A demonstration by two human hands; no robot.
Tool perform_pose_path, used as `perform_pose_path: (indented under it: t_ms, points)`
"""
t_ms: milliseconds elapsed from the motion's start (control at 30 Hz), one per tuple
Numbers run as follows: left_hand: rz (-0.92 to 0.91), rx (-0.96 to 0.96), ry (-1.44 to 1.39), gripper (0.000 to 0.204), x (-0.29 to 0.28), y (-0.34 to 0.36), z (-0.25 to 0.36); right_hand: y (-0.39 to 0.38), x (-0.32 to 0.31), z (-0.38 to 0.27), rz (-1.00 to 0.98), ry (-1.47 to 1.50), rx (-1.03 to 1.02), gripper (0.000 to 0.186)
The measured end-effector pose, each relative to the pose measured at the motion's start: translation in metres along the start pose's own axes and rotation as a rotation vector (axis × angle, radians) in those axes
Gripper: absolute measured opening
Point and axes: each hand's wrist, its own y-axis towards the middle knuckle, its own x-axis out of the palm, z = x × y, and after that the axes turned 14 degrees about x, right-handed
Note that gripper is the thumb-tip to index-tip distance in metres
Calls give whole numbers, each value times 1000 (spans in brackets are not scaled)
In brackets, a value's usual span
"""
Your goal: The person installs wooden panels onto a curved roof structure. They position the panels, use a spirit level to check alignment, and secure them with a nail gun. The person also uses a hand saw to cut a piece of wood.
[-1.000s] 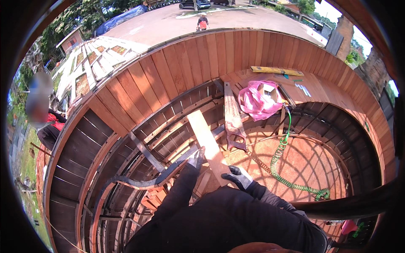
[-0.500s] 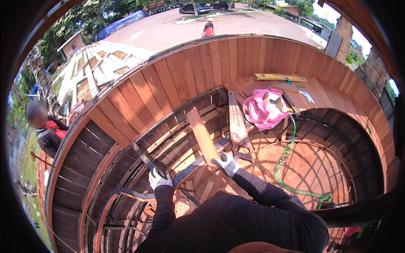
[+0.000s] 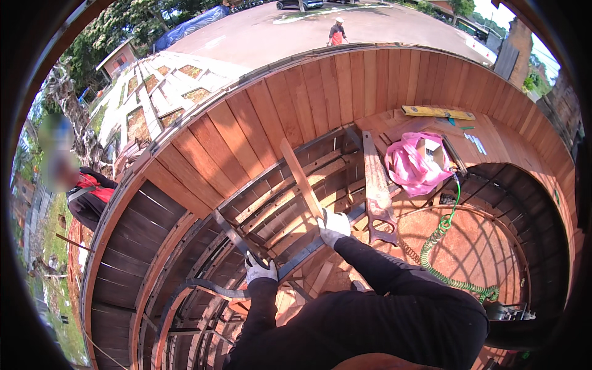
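Observation:
In my gloved right hand (image 3: 335,228) is the near end of a wooden plank (image 3: 300,176). The plank is turned partly on edge, and its far end lies across the lower border of the curved board wall. My left hand (image 3: 261,270), also gloved, has its fingers bent over the lower end of a dark metal bar (image 3: 231,233) of the frame. Right of the plank, a handsaw (image 3: 377,179) lies with its handle toward me. Beyond it, a pink plastic bag (image 3: 412,166) with a small box sits on the wooden ledge.
A yellow spirit level (image 3: 438,112) lies on the ledge (image 3: 493,139). A green coiled hose (image 3: 435,246) hangs into the round pit. Open slats and curved metal strips (image 3: 206,283) lie at left. One person (image 3: 92,194) stands outside at left, another (image 3: 337,34) beyond the wall.
The plank has rolled from showing its broad face to a narrower side, with my right hand turning along. The whole view has shifted, so the scene sits farther right and lower.

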Motion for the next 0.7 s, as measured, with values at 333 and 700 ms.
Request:
perform_pose_path:
  t_ms: [333,700]
  points:
    - [-25,-1,18,94,2,1,-6,5,16,3,-63,-121,-43,35]
    - [-92,-62,-51,88,5,3,-10,8,-13,-21,-223,-271,113,45]
